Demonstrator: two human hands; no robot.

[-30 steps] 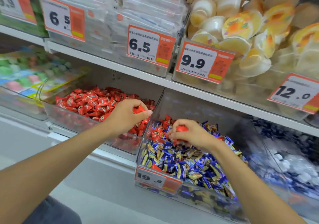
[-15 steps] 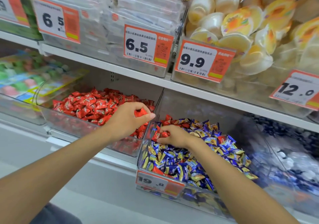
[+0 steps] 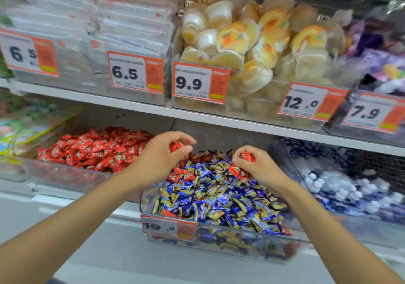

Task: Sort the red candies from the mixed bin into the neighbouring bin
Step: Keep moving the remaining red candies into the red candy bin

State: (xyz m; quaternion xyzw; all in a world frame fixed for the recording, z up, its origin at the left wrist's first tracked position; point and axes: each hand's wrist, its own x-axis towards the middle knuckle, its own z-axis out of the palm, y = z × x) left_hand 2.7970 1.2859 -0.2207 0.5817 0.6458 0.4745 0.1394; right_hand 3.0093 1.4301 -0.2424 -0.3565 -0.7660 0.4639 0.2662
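Note:
The mixed bin (image 3: 219, 238) is a clear box of blue-and-gold candies with a few red candies (image 3: 183, 175) near its back left. The neighbouring bin (image 3: 65, 174) to its left holds a heap of red candies (image 3: 96, 150). My left hand (image 3: 160, 154) hovers over the mixed bin's back left corner, fingers curled round red candies (image 3: 175, 146). My right hand (image 3: 256, 167) is over the middle of the mixed bin and grips several red candies (image 3: 246, 157).
The upper shelf (image 3: 197, 117) overhangs both bins and carries bins of jelly cups (image 3: 241, 42) and clear packs (image 3: 131, 20) with orange price tags. A bin of dark blue and white sweets (image 3: 350, 185) stands to the right. Green and pink packets (image 3: 26, 117) lie at far left.
My right hand has lifted off the candy pile with red candies and moved right. My left hand still holds red candies and has shifted right, from over the red bin to the mixed bin's corner.

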